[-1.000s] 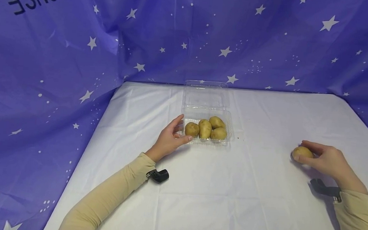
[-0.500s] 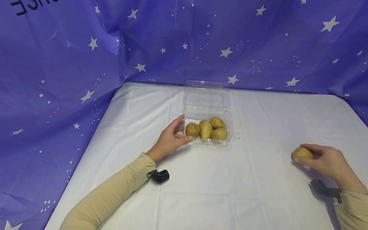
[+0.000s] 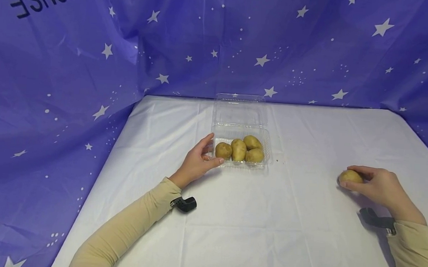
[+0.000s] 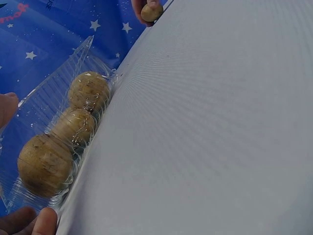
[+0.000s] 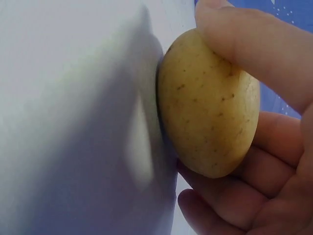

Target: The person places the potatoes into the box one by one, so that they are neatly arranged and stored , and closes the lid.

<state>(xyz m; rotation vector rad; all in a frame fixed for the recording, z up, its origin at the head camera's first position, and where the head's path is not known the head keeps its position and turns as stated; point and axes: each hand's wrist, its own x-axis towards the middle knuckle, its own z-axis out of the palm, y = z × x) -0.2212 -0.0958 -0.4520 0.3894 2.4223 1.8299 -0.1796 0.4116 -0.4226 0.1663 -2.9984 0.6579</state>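
Observation:
A clear plastic clamshell container lies with its lid raised at the back of the white table. Several yellow-brown potatoes sit inside it, also visible through its ribbed wall in the left wrist view. My left hand holds the container's front left corner, thumb at the front rim and fingers along the left side. Far to the right, my right hand grips another potato between thumb and fingers. That potato is at the tabletop; whether it touches the cloth is hard to tell.
White cloth covers the table. A purple-blue curtain with white stars hangs behind it and along the left. Small dark specks lie on the cloth right of the container. Black wrist mounts sit at both cuffs.
Almost nothing differs. The right hand and its potato have shifted very slightly left; the left hand and container stay in place.

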